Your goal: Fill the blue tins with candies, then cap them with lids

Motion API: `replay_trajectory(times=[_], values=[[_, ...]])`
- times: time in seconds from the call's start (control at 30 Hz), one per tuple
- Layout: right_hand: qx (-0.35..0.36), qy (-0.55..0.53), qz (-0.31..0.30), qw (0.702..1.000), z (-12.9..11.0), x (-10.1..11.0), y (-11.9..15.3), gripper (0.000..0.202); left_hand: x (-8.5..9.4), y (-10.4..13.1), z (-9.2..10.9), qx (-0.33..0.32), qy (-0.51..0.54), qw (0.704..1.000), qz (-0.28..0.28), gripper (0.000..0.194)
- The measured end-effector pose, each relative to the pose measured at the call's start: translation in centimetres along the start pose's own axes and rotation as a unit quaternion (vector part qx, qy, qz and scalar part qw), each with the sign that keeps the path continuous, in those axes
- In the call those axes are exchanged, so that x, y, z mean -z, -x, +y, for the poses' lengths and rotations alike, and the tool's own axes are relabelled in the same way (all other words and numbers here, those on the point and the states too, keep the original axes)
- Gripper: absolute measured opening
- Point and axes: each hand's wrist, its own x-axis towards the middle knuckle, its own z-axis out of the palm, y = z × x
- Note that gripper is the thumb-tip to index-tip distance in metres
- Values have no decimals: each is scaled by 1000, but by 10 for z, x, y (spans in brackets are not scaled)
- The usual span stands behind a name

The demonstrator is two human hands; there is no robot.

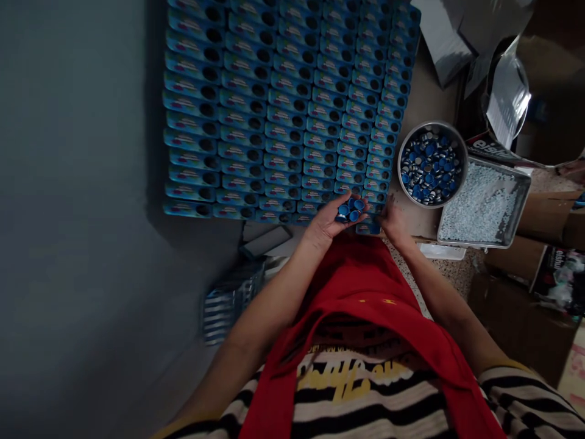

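Several blue caps (351, 210) with silvery edges lie in my left hand (329, 218), which is palm up and cupped around them at the near edge of the box rows. Many blue printed boxes (242, 131), each with a dark oval opening, stand in tight rows. My right hand (392, 219) is by the near right corner of these rows, beside the last box (368, 227). Its fingers are dim and blurred, and whether they hold anything cannot be made out. To its right, a round metal bowl (462, 183) holds many similar blue and silver caps.
A metal tray (498, 245) of small pale pellets sits right of the bowl. Papers (441, 36) lie behind it at the back right. Cardboard boxes (543, 222) stand farther right, and a plain wall (73, 183) fills the left side.
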Motion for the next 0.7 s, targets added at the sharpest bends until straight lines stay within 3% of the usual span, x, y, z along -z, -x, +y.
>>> replay_trajectory(times=[0.17, 0.23, 0.33, 0.4, 0.47, 0.6, 0.7], values=[[6, 28, -18, 999, -8, 18, -6, 41, -2, -5, 3, -5, -2, 1000, -2, 18], [27, 52, -29, 998, -20, 26, -2, 34, -5, -2, 4, -8, -13, 1000, 5, 17], [76, 31, 18, 997, -40, 33, 6, 20, -8, 1, 6, -11, -36, 999, -1, 16], [122, -13, 56, 991, -52, 34, 7, 23, -9, 0, 6, -16, -45, 999, -8, 17], [156, -46, 57, 985, -60, 31, 4, 23, -10, -3, 5, -24, -47, 999, -8, 18], [174, -123, 30, 977, -58, 26, -8, 13, -15, -12, -1, -17, -30, 999, -7, 23], [147, -219, 58, 963, -42, 29, -12, 7, -19, -13, -1, -2, -31, 1000, -4, 22]])
